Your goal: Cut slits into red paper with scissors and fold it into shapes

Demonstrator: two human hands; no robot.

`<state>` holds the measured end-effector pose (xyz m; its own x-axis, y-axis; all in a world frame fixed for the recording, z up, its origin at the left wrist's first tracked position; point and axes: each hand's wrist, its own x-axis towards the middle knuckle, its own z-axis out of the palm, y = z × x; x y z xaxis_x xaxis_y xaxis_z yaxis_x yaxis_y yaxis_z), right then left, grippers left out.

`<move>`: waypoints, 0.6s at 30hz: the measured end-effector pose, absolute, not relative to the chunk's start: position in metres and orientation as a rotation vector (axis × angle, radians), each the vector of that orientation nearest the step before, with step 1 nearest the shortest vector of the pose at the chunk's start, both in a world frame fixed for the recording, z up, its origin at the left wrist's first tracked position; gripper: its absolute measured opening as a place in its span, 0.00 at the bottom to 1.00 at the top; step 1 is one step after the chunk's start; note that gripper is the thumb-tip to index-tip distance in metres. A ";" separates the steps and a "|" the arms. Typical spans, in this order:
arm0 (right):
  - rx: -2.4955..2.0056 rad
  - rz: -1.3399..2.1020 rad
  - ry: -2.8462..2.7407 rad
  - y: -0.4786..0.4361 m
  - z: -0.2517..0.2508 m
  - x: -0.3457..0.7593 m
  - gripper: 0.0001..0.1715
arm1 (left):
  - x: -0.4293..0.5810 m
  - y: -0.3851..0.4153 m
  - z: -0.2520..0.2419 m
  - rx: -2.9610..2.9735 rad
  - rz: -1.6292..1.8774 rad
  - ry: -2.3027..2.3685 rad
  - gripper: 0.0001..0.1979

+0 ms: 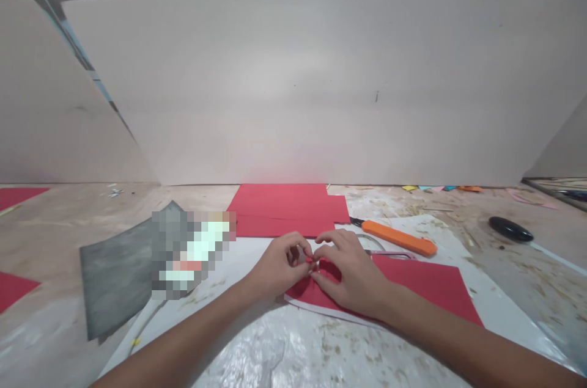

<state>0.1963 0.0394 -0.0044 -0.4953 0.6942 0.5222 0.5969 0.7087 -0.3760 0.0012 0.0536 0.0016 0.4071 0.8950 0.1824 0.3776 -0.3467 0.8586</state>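
Left hand (279, 263) and right hand (353, 272) meet over red paper (426, 285), low centre of the frame.
Left fingertips pinch the paper; whether the right ones grip it, I cannot tell. It stretches beneath the right hand toward lower right (orange cutter (398, 237) just above).

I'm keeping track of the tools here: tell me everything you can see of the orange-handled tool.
The orange-handled tool has a long, straight handle, plastic by its look, and a short dark front end. It lies aslant on the white sheet, beyond the right hand, its dark end pointing to picture left and the handle's other end nearer the viewer. The dark end reaches the red sheets; I can't tell whether it touches them. Neither hand holds it.
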 end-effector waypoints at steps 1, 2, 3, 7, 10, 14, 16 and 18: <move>-0.970 0.180 -2.249 0.039 -0.005 0.196 0.05 | 0.001 0.053 0.002 1.894 0.878 1.069 0.03; -0.963 0.173 -2.250 0.039 -0.006 0.195 0.03 | 0.001 0.052 0.001 1.885 0.883 1.052 0.02; -0.956 0.168 -2.252 0.038 -0.007 0.194 0.04 | 0.001 0.052 0.001 1.877 0.883 1.036 0.02; -0.945 0.166 -2.260 0.038 -0.009 0.192 0.05 | 0.000 0.050 0.001 1.846 0.865 1.008 0.02; -0.934 0.148 -2.262 0.037 -0.010 0.192 0.07 | -0.001 0.050 0.003 1.866 0.844 1.007 0.03; -0.921 0.170 -2.258 0.034 -0.009 0.193 0.08 | -0.001 0.048 0.004 1.879 0.861 0.992 0.03; -0.913 0.182 -2.263 0.033 -0.008 0.193 0.07 | -0.001 0.048 0.004 1.866 0.875 0.972 0.03; -0.909 0.184 -2.262 0.032 -0.007 0.194 0.08 | 0.000 0.048 0.003 1.856 0.895 0.967 0.03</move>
